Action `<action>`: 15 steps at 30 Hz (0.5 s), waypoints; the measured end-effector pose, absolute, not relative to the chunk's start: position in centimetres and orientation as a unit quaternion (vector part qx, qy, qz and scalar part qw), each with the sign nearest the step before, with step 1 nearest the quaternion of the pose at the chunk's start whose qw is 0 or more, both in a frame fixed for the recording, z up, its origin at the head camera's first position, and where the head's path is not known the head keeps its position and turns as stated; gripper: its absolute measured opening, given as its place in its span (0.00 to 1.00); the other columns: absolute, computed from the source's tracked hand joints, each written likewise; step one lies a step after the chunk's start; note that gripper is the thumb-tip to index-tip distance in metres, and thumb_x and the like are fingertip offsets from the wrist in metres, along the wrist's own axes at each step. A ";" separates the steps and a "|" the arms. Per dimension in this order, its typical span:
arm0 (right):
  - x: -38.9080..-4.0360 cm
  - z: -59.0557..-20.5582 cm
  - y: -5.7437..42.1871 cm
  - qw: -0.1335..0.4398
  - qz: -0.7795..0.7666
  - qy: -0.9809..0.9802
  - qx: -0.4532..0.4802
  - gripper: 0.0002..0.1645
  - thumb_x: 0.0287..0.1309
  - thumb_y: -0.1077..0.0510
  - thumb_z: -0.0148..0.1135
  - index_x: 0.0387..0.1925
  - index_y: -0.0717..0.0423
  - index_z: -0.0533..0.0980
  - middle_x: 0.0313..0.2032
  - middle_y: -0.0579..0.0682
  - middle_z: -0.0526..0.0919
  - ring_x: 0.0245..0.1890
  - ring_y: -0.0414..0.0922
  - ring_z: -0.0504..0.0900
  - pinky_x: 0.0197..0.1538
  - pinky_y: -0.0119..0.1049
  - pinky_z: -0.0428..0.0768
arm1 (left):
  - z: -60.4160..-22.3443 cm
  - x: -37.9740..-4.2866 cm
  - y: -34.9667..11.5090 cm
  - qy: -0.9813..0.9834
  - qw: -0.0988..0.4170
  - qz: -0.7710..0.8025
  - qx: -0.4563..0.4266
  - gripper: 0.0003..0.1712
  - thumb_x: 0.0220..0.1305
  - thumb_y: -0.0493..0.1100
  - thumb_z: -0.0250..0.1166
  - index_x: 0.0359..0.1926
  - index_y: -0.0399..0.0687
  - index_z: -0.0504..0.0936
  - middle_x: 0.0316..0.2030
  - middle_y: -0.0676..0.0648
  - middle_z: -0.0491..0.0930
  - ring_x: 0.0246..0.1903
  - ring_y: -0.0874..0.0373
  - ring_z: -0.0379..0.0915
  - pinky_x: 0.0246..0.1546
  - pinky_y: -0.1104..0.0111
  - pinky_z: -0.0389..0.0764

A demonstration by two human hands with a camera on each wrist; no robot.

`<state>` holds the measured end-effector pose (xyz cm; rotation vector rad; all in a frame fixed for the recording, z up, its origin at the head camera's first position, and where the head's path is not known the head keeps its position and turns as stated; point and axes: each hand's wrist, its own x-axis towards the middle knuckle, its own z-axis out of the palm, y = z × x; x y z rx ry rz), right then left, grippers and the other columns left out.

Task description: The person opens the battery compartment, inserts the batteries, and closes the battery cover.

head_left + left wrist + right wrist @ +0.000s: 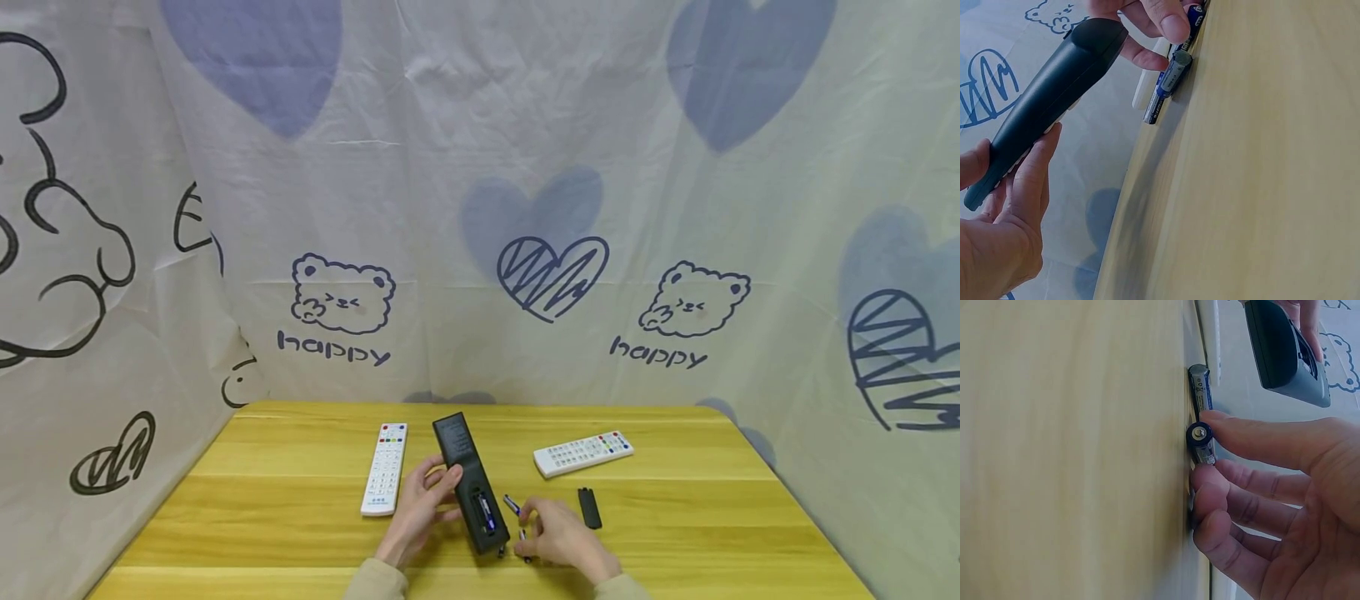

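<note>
My left hand (420,508) grips a black remote control (461,454) by its side, thumb on its back and fingers beneath. The remote is tilted above the table, back side up. Its battery compartment is uncovered, with a blue-and-silver battery (487,512) in it. Just right of the remote, my right hand (558,537) is low over the table, thumb and fingers curled about a battery (1200,434). Another battery (512,504) lies by the fingertips. A dark battery end (501,550) shows beside the remote's lower end. Fingers partly hide the batteries.
A black battery cover (589,508) lies right of my right hand. One white remote (385,471) lies to the left, another white remote (583,454) at the back right. Behind the wooden table (262,467) hangs a printed cloth (450,333).
</note>
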<state>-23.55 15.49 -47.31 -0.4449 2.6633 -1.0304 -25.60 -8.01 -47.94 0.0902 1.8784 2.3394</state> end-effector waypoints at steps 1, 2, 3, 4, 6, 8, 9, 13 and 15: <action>-23.6 -47.3 15.5 0.124 -0.352 0.915 -0.153 0.17 0.54 0.55 0.75 0.41 0.58 0.78 0.23 0.46 0.77 0.22 0.40 0.72 0.23 0.29 0.67 | -47.9 -25.6 -8.0 0.624 0.071 0.777 0.030 0.30 0.72 0.46 0.63 0.66 0.34 0.66 0.38 0.53 0.83 0.32 0.60 0.84 0.33 0.67 0.88; -23.6 -47.3 15.5 0.124 -0.351 0.916 -0.153 0.17 0.54 0.55 0.75 0.41 0.58 0.78 0.23 0.46 0.77 0.22 0.40 0.72 0.23 0.29 0.67 | -47.9 -25.6 -8.0 0.625 0.071 0.777 0.030 0.30 0.72 0.46 0.63 0.66 0.34 0.66 0.39 0.52 0.83 0.32 0.60 0.84 0.33 0.67 0.88; -23.5 -47.3 15.5 0.123 -0.351 0.916 -0.153 0.17 0.54 0.56 0.75 0.41 0.58 0.78 0.23 0.46 0.77 0.22 0.40 0.72 0.23 0.29 0.67 | -47.9 -25.6 -8.0 0.625 0.072 0.777 0.030 0.30 0.72 0.46 0.63 0.66 0.34 0.66 0.39 0.52 0.84 0.33 0.59 0.84 0.33 0.67 0.88; -23.5 -47.4 15.5 0.123 -0.351 0.915 -0.154 0.17 0.54 0.56 0.75 0.41 0.58 0.78 0.23 0.46 0.77 0.22 0.40 0.72 0.23 0.29 0.67 | -47.9 -25.6 -8.0 0.625 0.073 0.777 0.030 0.30 0.72 0.47 0.63 0.66 0.34 0.66 0.39 0.52 0.84 0.33 0.59 0.84 0.33 0.67 0.88; -23.5 -47.4 15.4 0.123 -0.353 0.914 -0.156 0.16 0.54 0.57 0.75 0.41 0.58 0.79 0.23 0.46 0.77 0.22 0.40 0.72 0.23 0.29 0.67 | -48.0 -25.6 -8.0 0.625 0.074 0.777 0.030 0.30 0.72 0.47 0.63 0.66 0.34 0.66 0.39 0.52 0.84 0.33 0.59 0.84 0.33 0.67 0.88; -23.5 -47.5 15.4 0.126 -0.354 0.913 -0.156 0.15 0.54 0.58 0.75 0.40 0.57 0.79 0.23 0.46 0.77 0.22 0.40 0.72 0.22 0.28 0.67 | -48.0 -25.6 -8.0 0.624 0.075 0.777 0.031 0.31 0.72 0.47 0.63 0.66 0.34 0.66 0.40 0.52 0.84 0.33 0.59 0.84 0.34 0.66 0.88; -23.5 -47.5 15.4 0.128 -0.355 0.913 -0.157 0.14 0.54 0.58 0.74 0.39 0.57 0.79 0.23 0.45 0.77 0.22 0.40 0.72 0.22 0.28 0.67 | -48.0 -25.6 -8.0 0.624 0.076 0.777 0.031 0.31 0.72 0.47 0.63 0.66 0.34 0.66 0.40 0.52 0.84 0.33 0.59 0.84 0.34 0.66 0.88; -23.5 -47.5 15.4 0.132 -0.361 0.910 -0.157 0.12 0.54 0.59 0.74 0.38 0.57 0.79 0.22 0.45 0.77 0.21 0.39 0.72 0.22 0.28 0.67 | -47.9 -25.6 -8.0 0.623 0.078 0.778 0.032 0.31 0.72 0.47 0.63 0.66 0.34 0.66 0.40 0.52 0.84 0.33 0.59 0.84 0.35 0.66 0.89; -23.5 -47.5 15.4 0.132 -0.364 0.908 -0.158 0.11 0.54 0.60 0.73 0.37 0.57 0.79 0.22 0.45 0.77 0.21 0.39 0.72 0.22 0.28 0.67 | -47.9 -25.6 -8.0 0.623 0.078 0.778 0.033 0.31 0.72 0.47 0.63 0.66 0.34 0.66 0.40 0.52 0.84 0.33 0.59 0.84 0.34 0.66 0.89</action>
